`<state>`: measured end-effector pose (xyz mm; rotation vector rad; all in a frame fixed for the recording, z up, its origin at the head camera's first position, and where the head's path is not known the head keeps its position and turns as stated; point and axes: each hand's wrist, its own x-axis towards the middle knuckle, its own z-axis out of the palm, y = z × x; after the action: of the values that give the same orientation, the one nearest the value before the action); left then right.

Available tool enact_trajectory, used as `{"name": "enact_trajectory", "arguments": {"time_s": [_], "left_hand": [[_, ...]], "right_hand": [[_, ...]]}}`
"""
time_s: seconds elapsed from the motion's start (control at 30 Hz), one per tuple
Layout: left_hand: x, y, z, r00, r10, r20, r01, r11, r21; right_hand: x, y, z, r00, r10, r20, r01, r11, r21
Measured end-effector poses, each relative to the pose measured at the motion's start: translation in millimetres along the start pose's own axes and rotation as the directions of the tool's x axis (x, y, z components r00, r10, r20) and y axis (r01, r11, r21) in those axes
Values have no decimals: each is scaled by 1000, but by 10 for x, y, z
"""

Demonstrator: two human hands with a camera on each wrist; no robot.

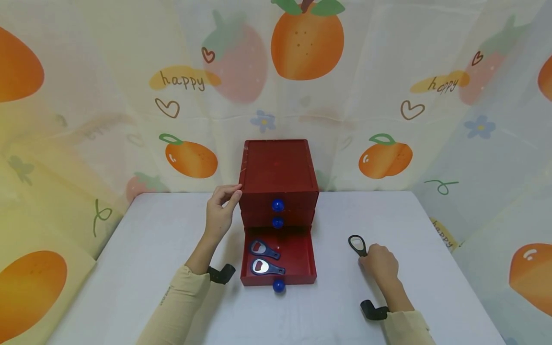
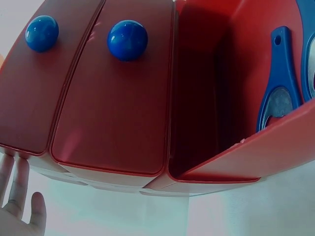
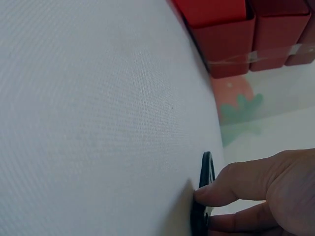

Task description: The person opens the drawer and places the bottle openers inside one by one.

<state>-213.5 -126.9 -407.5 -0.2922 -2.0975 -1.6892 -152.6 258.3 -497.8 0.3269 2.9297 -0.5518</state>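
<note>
A dark red drawer cabinet [image 1: 279,165] stands at the back of the table. Its bottom drawer [image 1: 297,258] is pulled out, and two blue bottle openers [image 1: 268,267] lie in it, side by side. My left hand [image 1: 222,211] touches the cabinet's upper left front edge, its fingers fairly straight in the left wrist view. Off to the right of the drawer, my right hand [image 1: 380,263] pinches a dark bottle opener [image 1: 357,244] by its handle, the oval head pointing away from me. In the right wrist view the thumb [image 3: 216,193] presses on its flat side, close over the table.
Two upper drawers with blue round knobs [image 1: 278,205] are closed. The pulled-out drawer has its own blue knob [image 1: 279,286] in front. White cloth covers the table [image 1: 172,230]. A fruit-printed curtain [image 1: 371,57] hangs behind and at both sides.
</note>
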Motion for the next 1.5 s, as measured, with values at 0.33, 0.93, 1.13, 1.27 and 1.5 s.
{"name": "enact_trajectory", "arguments": {"time_s": [0.33,0.93,1.13,1.27,1.5], "left_hand": [[32,-207,1,999,33,-11,-33,999,-27],[-45,162,10,1000,12,-6,-12,1000,3],[10,-74,3,1000,4,-14,-4,1000,-13],[28,-193,-8,1000,4,-6,-4,1000,-17],[23,-187,-18,1000,1,12,-1,1000,-21]], "right_hand": [[64,59,16,1000,-22,4,22,994,103],[-87,-387,-255,983,-183,-30,185,956,227],[-159,-580,-278,973,-227,-31,227,937,267],[-207,-709,-279,965,-261,-29,259,929,263],[-294,-909,-225,951,-311,-6,300,912,280]]}}
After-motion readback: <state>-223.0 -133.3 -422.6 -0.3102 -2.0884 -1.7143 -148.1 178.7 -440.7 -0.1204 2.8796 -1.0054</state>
